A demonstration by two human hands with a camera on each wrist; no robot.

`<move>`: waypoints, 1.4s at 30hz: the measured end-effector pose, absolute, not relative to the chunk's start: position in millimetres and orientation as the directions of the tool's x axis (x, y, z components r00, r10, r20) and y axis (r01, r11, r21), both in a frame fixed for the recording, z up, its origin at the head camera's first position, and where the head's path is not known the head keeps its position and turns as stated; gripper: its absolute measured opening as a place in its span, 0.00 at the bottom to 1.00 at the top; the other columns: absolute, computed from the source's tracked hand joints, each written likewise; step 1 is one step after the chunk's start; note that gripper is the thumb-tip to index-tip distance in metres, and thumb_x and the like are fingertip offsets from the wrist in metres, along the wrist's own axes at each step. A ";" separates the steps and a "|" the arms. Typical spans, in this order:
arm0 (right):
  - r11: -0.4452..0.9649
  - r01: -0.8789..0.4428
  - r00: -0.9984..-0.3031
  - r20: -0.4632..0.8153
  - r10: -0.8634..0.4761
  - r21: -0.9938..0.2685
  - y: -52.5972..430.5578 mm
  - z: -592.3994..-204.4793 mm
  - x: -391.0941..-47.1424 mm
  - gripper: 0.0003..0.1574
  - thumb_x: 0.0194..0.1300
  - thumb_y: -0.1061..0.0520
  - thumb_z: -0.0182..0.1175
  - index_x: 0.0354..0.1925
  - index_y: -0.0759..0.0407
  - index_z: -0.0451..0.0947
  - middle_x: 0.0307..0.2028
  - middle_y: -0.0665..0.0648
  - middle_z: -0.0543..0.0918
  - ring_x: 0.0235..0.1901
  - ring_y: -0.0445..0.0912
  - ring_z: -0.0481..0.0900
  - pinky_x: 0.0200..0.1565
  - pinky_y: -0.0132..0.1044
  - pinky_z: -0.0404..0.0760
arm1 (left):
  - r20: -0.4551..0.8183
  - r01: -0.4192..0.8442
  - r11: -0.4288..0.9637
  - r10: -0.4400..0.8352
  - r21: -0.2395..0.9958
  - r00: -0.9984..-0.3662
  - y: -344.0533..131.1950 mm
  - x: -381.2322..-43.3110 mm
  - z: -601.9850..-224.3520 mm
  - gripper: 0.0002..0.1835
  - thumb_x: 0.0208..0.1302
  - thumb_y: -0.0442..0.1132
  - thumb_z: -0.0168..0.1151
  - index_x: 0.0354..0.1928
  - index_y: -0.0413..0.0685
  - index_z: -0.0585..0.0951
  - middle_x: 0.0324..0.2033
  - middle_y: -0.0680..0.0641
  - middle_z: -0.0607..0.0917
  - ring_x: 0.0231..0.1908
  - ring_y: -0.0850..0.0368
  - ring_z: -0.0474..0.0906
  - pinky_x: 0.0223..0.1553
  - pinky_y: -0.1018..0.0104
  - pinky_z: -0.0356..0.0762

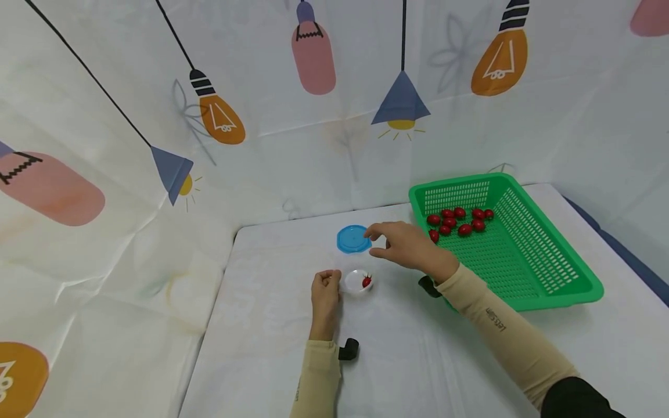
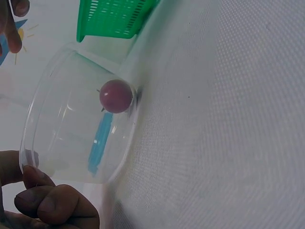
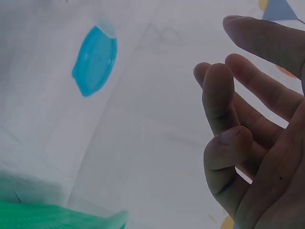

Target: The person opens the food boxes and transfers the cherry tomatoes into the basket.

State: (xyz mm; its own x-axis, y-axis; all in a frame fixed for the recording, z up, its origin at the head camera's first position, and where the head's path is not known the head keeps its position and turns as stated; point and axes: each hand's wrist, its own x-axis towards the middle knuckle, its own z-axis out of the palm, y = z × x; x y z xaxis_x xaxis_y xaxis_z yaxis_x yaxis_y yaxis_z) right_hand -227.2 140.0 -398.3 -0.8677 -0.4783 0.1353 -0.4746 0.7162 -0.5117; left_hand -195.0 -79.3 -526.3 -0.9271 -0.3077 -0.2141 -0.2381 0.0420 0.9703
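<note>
A small clear plastic bowl [image 1: 353, 280] stands on the white-covered table, holding one cherry tomato [image 1: 367, 281] with a green stem. My left hand [image 1: 326, 299] pinches the bowl's rim between thumb and fingers, as the left wrist view also shows at the bowl's wall [image 2: 71, 114]. The tomato [image 2: 116, 96] lies at the bottom of the bowl. My right hand [image 1: 405, 247] hovers over the table between the bowl and the green basket, fingers loosely bent and nothing between them. Beyond the bowl lies a round blue lid [image 1: 353, 239], just left of the right fingertips in the head view.
A green plastic basket [image 1: 561, 255] stands at the right of the table, with several cherry tomatoes [image 1: 464, 230] gathered toward its far left part. Behind the table hangs a white curtain [image 1: 313, 168] printed with lamps and bulbs.
</note>
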 end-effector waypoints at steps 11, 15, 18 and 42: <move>0.759 -0.459 -0.848 -0.027 -0.529 -0.462 119.3 -419.0 -215.7 0.24 0.66 0.49 0.70 0.58 0.52 0.81 0.48 0.51 0.86 0.43 0.47 0.83 0.40 0.43 0.83 | -0.206 -0.228 0.042 -0.299 0.973 -0.932 -79.9 -193.9 -530.0 0.15 0.73 0.46 0.61 0.51 0.41 0.75 0.29 0.49 0.75 0.26 0.58 0.69 0.28 0.68 0.70; 0.773 -0.462 -0.845 -0.050 -0.533 -0.434 111.2 -427.3 -214.0 0.23 0.65 0.49 0.70 0.57 0.53 0.82 0.48 0.53 0.87 0.48 0.50 0.82 0.43 0.46 0.83 | -0.196 -0.215 0.034 -0.298 0.976 -0.934 -79.4 -192.8 -528.6 0.15 0.73 0.45 0.60 0.51 0.41 0.75 0.29 0.49 0.75 0.25 0.57 0.68 0.28 0.68 0.69; 0.781 -0.453 -0.848 -0.062 -0.526 -0.430 106.8 -432.4 -214.7 0.23 0.65 0.50 0.71 0.56 0.53 0.82 0.48 0.54 0.87 0.47 0.49 0.82 0.43 0.47 0.83 | -0.193 -0.207 0.017 -0.296 0.978 -0.936 -79.2 -192.1 -527.0 0.15 0.73 0.44 0.61 0.51 0.40 0.75 0.29 0.49 0.75 0.25 0.58 0.68 0.28 0.68 0.69; 0.848 -0.431 -0.825 -0.247 -0.508 -0.308 83.9 -453.2 -224.6 0.17 0.70 0.49 0.65 0.52 0.55 0.87 0.49 0.55 0.87 0.46 0.50 0.84 0.46 0.47 0.82 | -0.141 -0.144 -0.008 -0.277 0.990 -0.950 -79.2 -192.7 -525.5 0.14 0.71 0.42 0.62 0.48 0.38 0.76 0.26 0.50 0.75 0.22 0.61 0.66 0.24 0.71 0.67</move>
State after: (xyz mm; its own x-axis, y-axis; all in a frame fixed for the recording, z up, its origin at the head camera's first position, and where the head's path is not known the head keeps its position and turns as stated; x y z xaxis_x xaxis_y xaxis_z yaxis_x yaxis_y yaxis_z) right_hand -224.6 83.9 -453.2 -0.8251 -0.5083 -0.2465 -0.4308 0.8484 -0.3075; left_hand -192.7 -79.2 -525.5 -0.9504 -0.2773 -0.1407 -0.1441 -0.0080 0.9895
